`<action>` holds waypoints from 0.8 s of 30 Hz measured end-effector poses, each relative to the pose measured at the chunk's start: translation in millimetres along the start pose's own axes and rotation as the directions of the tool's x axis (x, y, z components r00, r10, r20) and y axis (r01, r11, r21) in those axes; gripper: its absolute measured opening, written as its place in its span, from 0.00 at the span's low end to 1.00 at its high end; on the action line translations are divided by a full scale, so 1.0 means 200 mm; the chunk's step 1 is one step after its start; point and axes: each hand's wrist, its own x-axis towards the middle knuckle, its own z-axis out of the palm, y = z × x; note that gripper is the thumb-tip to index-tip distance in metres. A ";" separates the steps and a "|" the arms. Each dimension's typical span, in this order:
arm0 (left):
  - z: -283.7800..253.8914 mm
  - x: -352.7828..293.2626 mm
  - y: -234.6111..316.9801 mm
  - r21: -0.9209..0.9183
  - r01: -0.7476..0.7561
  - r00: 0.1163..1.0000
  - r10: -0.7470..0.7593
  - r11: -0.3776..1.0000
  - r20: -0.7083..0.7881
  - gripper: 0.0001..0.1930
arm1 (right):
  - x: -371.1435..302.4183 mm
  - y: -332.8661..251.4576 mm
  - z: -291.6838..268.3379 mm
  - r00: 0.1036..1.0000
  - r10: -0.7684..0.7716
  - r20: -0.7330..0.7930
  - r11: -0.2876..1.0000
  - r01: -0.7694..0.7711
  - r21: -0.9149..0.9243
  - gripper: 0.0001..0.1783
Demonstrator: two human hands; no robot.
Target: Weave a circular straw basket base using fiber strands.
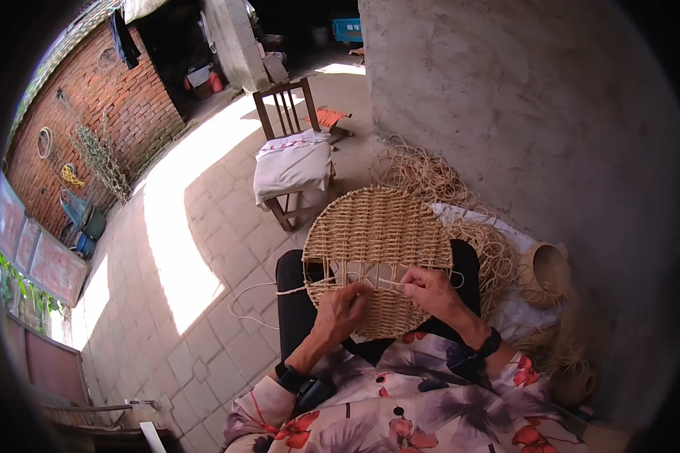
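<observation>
A rounded woven panel (378, 226) of tan cord rests across my lap, tilted over my knees. An open band of bare upright strands crosses it between the wide upper weave and the smaller lower weave. My left hand (343, 311) is closed at the lower edge of this band, its fingers curled on the panel. To its right, my right hand (434, 293) pinches a pale cord (386, 281) that runs across the band. The cord's other part loops out past the panel's left side. Fingertips of both hands are partly hidden.
Tangled heaps of loose cord (485, 253) lie on a white sheet (515, 235) at the right, beside a round tan pot (545, 273) and a plastered wall (536, 113). A wooden chair (293, 162) with a white cloth stands ahead on the paved floor (219, 249).
</observation>
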 end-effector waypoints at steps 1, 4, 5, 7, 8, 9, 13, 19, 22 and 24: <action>-0.01 -0.01 0.01 0.001 0.003 1.000 -0.003 1.000 -0.001 0.10 | -0.02 0.04 -0.04 0.998 -0.061 0.016 0.941 0.052 0.333 0.07; -0.04 -0.01 0.06 0.031 0.011 0.998 -0.013 0.999 0.067 0.10 | -0.12 0.05 -0.23 0.971 0.124 0.204 0.904 -0.195 0.381 0.10; -0.04 0.00 0.06 0.039 -0.019 0.998 0.016 0.999 0.064 0.10 | -0.12 0.05 -0.22 0.972 0.122 0.202 0.904 -0.193 0.382 0.10; -0.03 0.01 0.05 0.051 -0.053 0.997 0.049 0.997 0.065 0.10 | -0.12 0.03 -0.17 0.983 0.103 0.152 0.995 -0.104 -0.002 0.13; -0.02 0.00 0.04 0.073 -0.055 0.997 0.051 0.996 0.059 0.10 | -0.11 0.01 -0.16 0.984 0.100 0.147 0.995 -0.102 0.002 0.13; -0.02 0.00 0.03 0.095 -0.059 0.997 0.054 0.994 0.054 0.10 | -0.10 -0.02 -0.15 0.985 0.075 0.157 0.995 -0.063 -0.076 0.14; -0.05 0.01 0.02 0.130 -0.041 0.995 0.029 0.991 0.099 0.10 | -0.18 0.02 -0.32 0.988 -0.055 0.143 0.878 -0.021 0.478 0.12; -0.02 0.08 0.12 0.034 -0.151 0.983 0.154 0.988 -0.100 0.07 | -0.26 -0.03 -0.34 0.985 -0.133 -0.111 0.876 0.169 0.452 0.06; 0.02 0.18 0.37 -0.097 -0.137 0.990 0.139 0.986 0.022 0.08 | -0.24 -0.20 -0.26 0.961 -0.208 -0.182 0.945 0.245 0.218 0.06; 0.07 0.21 0.34 -0.150 -0.232 0.970 0.239 0.961 0.034 0.10 | -0.21 -0.22 -0.20 0.950 -0.229 -0.213 0.951 0.265 0.162 0.05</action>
